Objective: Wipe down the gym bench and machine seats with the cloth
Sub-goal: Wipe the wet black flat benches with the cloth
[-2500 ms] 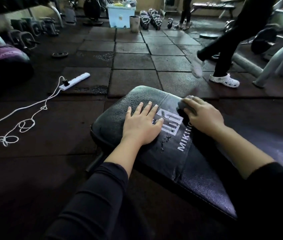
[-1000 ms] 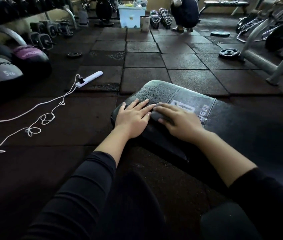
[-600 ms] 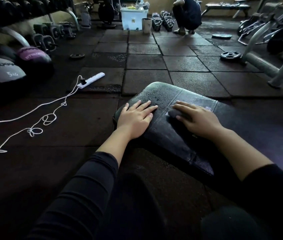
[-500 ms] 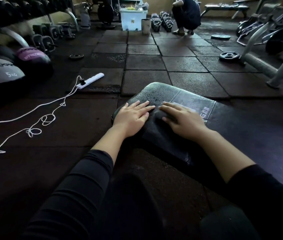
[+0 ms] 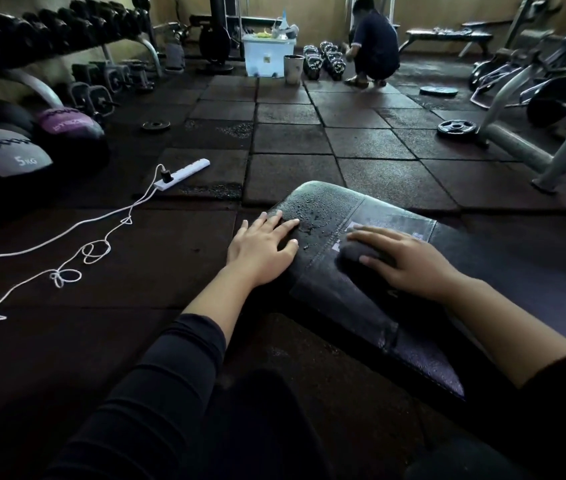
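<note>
Your gym bench pad [image 5: 371, 299] runs its long axis from the rounded far end toward your lower right, and the beads of water [image 5: 309, 211] still sitting on that far end lie ahead and to the left of your right hand [image 5: 409, 263], between both hands. Your right-hand fingers [image 5: 366, 233] curl over the dark cloth [image 5: 352, 252], pressing it onto the pad near the printed logo. Your left hand [image 5: 262, 245] lies flat, fingers straight, on the pad's near-left edge. Rubber floor tiles [image 5: 292, 140] surround you; a power strip [image 5: 182, 174] lies left.
</note>
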`<action>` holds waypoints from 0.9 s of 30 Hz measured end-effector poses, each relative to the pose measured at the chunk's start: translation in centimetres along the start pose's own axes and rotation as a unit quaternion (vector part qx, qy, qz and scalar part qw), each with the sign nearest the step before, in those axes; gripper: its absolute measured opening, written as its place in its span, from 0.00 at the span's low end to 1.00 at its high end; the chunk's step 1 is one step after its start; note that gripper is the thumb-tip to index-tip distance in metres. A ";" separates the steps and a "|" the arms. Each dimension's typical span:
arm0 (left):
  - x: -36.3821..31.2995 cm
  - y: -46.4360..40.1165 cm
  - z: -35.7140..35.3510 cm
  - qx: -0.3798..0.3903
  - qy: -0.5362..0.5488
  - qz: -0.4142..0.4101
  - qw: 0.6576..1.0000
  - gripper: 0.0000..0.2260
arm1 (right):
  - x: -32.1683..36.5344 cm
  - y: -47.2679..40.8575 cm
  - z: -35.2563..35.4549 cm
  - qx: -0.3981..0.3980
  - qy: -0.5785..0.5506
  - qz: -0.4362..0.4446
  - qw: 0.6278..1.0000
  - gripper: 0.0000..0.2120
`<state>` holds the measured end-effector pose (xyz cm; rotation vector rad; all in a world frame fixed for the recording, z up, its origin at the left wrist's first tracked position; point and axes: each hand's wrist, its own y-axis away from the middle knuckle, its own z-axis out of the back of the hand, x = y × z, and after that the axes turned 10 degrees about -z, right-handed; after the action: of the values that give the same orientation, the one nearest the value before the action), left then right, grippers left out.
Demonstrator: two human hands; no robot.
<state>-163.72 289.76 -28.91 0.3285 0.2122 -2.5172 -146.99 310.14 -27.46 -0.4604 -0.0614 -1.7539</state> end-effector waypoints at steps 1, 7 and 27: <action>0.0 -0.2 0.1 0.006 -0.001 0.009 1.000 0.22 | 0.1 -1.4 -0.5 -0.007 0.018 -0.033 0.999 0.21; 0.5 -1.9 0.7 0.022 0.014 0.059 0.998 0.25 | 2.5 -7.5 -2.1 0.037 0.066 -0.085 0.993 0.22; 1.1 -3.9 0.1 -0.020 0.024 0.082 0.996 0.32 | 2.6 -16.5 -4.5 0.030 0.029 -0.054 0.998 0.20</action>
<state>-166.85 292.29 -28.80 0.3737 0.2446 -2.3427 -164.32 310.43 -27.36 -0.3671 -0.0996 -1.8655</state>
